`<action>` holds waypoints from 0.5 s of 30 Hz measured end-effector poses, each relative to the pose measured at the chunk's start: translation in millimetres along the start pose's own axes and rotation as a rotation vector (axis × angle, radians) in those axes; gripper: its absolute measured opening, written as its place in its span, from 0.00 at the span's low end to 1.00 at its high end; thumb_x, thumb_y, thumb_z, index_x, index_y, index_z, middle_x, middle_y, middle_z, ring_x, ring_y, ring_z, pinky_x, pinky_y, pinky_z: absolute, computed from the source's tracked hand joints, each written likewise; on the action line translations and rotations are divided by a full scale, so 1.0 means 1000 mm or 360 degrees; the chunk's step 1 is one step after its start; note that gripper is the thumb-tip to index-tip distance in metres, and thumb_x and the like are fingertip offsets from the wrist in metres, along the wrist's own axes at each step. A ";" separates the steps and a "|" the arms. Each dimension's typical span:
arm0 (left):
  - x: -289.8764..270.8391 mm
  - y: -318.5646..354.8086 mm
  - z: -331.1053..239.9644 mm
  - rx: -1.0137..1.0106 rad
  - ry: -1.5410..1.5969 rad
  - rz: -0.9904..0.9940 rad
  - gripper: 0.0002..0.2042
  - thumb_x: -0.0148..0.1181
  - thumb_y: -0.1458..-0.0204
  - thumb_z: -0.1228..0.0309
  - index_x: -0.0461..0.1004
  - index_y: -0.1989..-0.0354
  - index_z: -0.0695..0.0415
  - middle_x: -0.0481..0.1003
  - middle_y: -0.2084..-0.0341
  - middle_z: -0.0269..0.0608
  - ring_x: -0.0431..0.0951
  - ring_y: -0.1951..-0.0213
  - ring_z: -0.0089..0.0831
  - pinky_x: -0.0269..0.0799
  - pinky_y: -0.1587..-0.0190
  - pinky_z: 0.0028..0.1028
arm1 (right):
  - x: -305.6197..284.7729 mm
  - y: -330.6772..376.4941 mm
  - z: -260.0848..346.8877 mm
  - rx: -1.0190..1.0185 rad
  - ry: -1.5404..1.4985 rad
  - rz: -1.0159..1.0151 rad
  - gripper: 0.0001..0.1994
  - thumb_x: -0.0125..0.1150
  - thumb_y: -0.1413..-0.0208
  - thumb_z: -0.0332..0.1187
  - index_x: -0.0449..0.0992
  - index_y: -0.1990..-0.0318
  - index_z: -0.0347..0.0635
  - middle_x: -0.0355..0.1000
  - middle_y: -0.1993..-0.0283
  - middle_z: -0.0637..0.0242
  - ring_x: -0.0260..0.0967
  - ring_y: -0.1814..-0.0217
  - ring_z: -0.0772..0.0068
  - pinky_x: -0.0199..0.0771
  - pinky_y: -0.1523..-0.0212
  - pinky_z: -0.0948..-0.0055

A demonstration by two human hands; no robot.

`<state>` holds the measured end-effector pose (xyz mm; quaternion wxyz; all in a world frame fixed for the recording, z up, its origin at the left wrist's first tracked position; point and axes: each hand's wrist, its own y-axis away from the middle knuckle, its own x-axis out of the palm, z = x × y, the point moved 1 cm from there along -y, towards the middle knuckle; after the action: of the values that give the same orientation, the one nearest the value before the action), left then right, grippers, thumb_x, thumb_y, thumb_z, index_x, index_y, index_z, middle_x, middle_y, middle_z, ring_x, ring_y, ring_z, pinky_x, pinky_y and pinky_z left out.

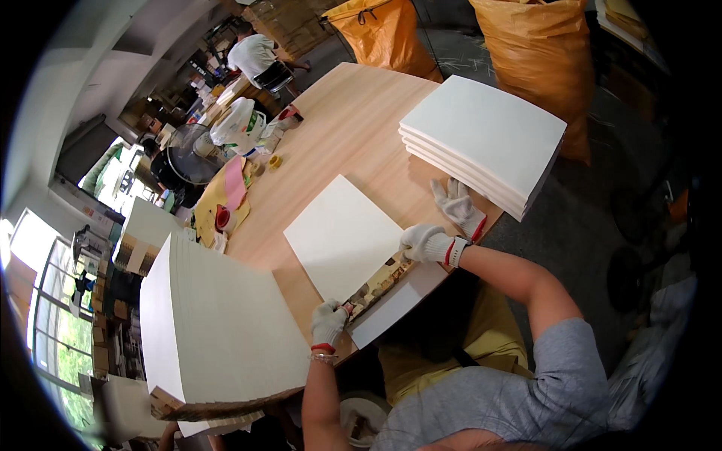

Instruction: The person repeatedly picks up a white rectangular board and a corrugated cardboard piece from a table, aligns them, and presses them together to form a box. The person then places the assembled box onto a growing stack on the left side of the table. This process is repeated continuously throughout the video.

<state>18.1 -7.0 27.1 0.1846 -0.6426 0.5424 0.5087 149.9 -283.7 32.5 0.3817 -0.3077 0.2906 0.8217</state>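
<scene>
A large white board (pixel 338 237) lies on the table in front of me. Along its near side runs a brown and cream patterned strip (pixel 378 288), with a narrower white panel (pixel 398 302) on the side towards my body. White knitted gloves with red cuffs cover both my hands. My left hand (pixel 329 323) is closed at the strip's left end, and my right hand (pixel 426 243) is closed at its right end. The fingertips are partly hidden, so the exact grip is unclear. Beyond my right hand an unworn white glove (pixel 457 204) lies on the table.
A stack of thick white boards (pixel 485 131) stands at the right, and a large stack of white sheets (pixel 226 331) at the left. A white bucket (pixel 239 124), a fan (pixel 194 152) and tape rolls (pixel 224 218) are at the far left. Orange sacks (pixel 538 68) stand behind the wooden table (pixel 338 113); a seated person (pixel 254 59) is beyond.
</scene>
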 end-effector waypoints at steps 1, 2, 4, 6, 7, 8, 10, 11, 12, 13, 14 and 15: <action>0.002 -0.012 0.013 0.0079 -0.0071 0.0029 0.19 0.65 0.55 0.57 0.76 0.60 0.57 0.76 0.69 0.47 0.76 0.69 0.36 0.70 0.68 0.31 | -0.003 0.002 0.002 0.0017 -0.0006 0.0018 0.08 0.63 0.50 0.35 0.79 0.65 0.44 0.76 0.61 0.58 0.75 0.61 0.59 0.73 0.59 0.66; 0.002 -0.022 0.026 0.0144 -0.0134 0.0039 0.24 0.65 0.55 0.57 0.73 0.51 0.55 0.76 0.59 0.50 0.77 0.63 0.39 0.71 0.65 0.30 | -0.003 -0.005 0.000 -0.0075 -0.0074 -0.0084 0.09 0.63 0.50 0.36 0.78 0.63 0.43 0.75 0.60 0.57 0.75 0.61 0.58 0.73 0.59 0.66; -0.011 -0.022 -0.025 0.0716 -0.0824 -0.0063 0.31 0.64 0.54 0.56 0.61 0.41 0.48 0.63 0.46 0.49 0.69 0.51 0.40 0.64 0.51 0.35 | 0.008 -0.012 -0.026 -0.0174 -0.0228 -0.0270 0.13 0.63 0.51 0.37 0.74 0.60 0.42 0.74 0.57 0.56 0.74 0.59 0.56 0.72 0.58 0.65; -0.025 -0.031 -0.077 0.1288 -0.1514 -0.0162 0.40 0.64 0.53 0.56 0.50 0.32 0.40 0.51 0.34 0.49 0.62 0.39 0.42 0.57 0.37 0.39 | 0.005 -0.010 -0.025 -0.0113 -0.0124 -0.0289 0.14 0.63 0.50 0.38 0.71 0.59 0.42 0.72 0.56 0.55 0.73 0.58 0.56 0.72 0.57 0.64; -0.018 -0.033 -0.082 0.1408 -0.1631 -0.0024 0.39 0.63 0.53 0.56 0.50 0.32 0.38 0.50 0.33 0.48 0.60 0.37 0.41 0.53 0.35 0.41 | 0.003 -0.011 -0.020 -0.0103 -0.0075 -0.0301 0.14 0.62 0.49 0.38 0.69 0.59 0.41 0.71 0.56 0.55 0.72 0.57 0.55 0.71 0.56 0.64; -0.006 -0.037 -0.088 0.1514 -0.1746 0.0102 0.38 0.63 0.52 0.57 0.50 0.32 0.35 0.49 0.33 0.47 0.57 0.36 0.40 0.49 0.34 0.43 | 0.005 -0.018 -0.017 -0.0126 0.0044 -0.0387 0.13 0.59 0.47 0.39 0.70 0.60 0.41 0.71 0.56 0.55 0.71 0.53 0.56 0.70 0.54 0.63; 0.000 -0.044 -0.099 0.1579 -0.1816 0.0317 0.38 0.63 0.53 0.59 0.50 0.32 0.30 0.48 0.32 0.46 0.54 0.34 0.41 0.45 0.32 0.44 | -0.018 -0.014 -0.037 -0.0175 0.0434 -0.0796 0.11 0.53 0.44 0.40 0.70 0.58 0.44 0.70 0.55 0.56 0.70 0.54 0.56 0.69 0.55 0.61; -0.003 -0.046 -0.100 0.1518 -0.1774 0.0408 0.39 0.63 0.54 0.61 0.50 0.33 0.29 0.47 0.31 0.45 0.53 0.33 0.41 0.44 0.32 0.43 | -0.032 -0.010 -0.054 -0.0205 0.0618 -0.0998 0.11 0.50 0.42 0.40 0.70 0.58 0.45 0.70 0.54 0.56 0.70 0.55 0.56 0.68 0.55 0.60; -0.006 -0.050 -0.103 0.1471 -0.1730 0.0500 0.39 0.64 0.54 0.62 0.50 0.33 0.27 0.46 0.31 0.44 0.52 0.33 0.42 0.44 0.31 0.43 | -0.043 -0.003 -0.068 -0.0220 0.0804 -0.1206 0.11 0.47 0.41 0.40 0.70 0.57 0.47 0.69 0.54 0.57 0.69 0.56 0.56 0.68 0.55 0.59; -0.010 -0.049 -0.110 0.1510 -0.1770 0.0528 0.40 0.64 0.56 0.63 0.51 0.33 0.27 0.46 0.31 0.44 0.51 0.33 0.42 0.44 0.31 0.42 | -0.050 0.007 -0.077 -0.0149 0.0717 -0.1154 0.09 0.46 0.40 0.36 0.70 0.56 0.47 0.69 0.55 0.59 0.69 0.60 0.61 0.68 0.59 0.63; -0.017 -0.042 -0.126 0.1579 -0.1814 0.0558 0.41 0.65 0.57 0.64 0.51 0.33 0.27 0.46 0.31 0.44 0.51 0.32 0.43 0.44 0.31 0.41 | -0.047 0.005 -0.121 -0.0139 0.0327 -0.0810 0.08 0.47 0.40 0.33 0.70 0.56 0.46 0.70 0.58 0.60 0.69 0.62 0.61 0.70 0.61 0.64; -0.018 -0.041 -0.132 0.1639 -0.1856 0.0594 0.42 0.66 0.58 0.65 0.51 0.33 0.27 0.46 0.31 0.45 0.50 0.32 0.43 0.44 0.31 0.40 | -0.038 -0.007 -0.136 -0.0363 0.0060 -0.0670 0.08 0.48 0.41 0.31 0.71 0.57 0.45 0.71 0.60 0.60 0.69 0.64 0.62 0.71 0.62 0.66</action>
<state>116.3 -88.3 84.3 0.6238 -0.0057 0.6239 0.4707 213.3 -393.7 -28.7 0.5018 -0.4179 0.1324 0.7457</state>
